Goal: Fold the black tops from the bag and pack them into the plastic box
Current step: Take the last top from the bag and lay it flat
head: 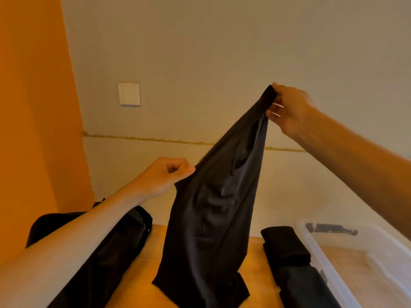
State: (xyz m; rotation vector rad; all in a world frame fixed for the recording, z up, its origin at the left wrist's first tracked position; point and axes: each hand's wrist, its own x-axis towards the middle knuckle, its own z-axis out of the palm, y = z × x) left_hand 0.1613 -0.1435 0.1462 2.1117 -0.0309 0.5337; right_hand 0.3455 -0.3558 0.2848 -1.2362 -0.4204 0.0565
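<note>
Nearest the camera, a wooden table (138,281) ran across the bottom of the view. On its left lay the black bag (106,252), slumped and partly hidden under the person's bare left forearm. On the right stood the clear plastic box (329,270); through its wall only the wood of the table could be seen. A dark clip-like part showed at its far end, too blurred to identify. Just beside the box's left wall lay a folded black pile (284,245), one bundle overlapping another, touching or nearly touching the box.

Between the bag and the pile hung the black top (211,218), unfolded and held up in the air. Its lower hem trailed onto the table near the front edge. The cloth was drawn into a narrow, creased triangle, with an armhole or neck opening showing near the upper end.

Left hand (165,176): fingers curled, thumb and forefinger pinching the top's left edge, about midway up. Right hand (289,107): raised higher and farther out, fingertips pinching the top's uppermost point, apparently a shoulder strap. Both grips were closed on the same garment, and the fabric was taut between them.

Beyond, a pale wall (200,52) carried a white light switch (129,94) and a rough horizontal seam. An orange surface (33,107) filled the far left.
</note>
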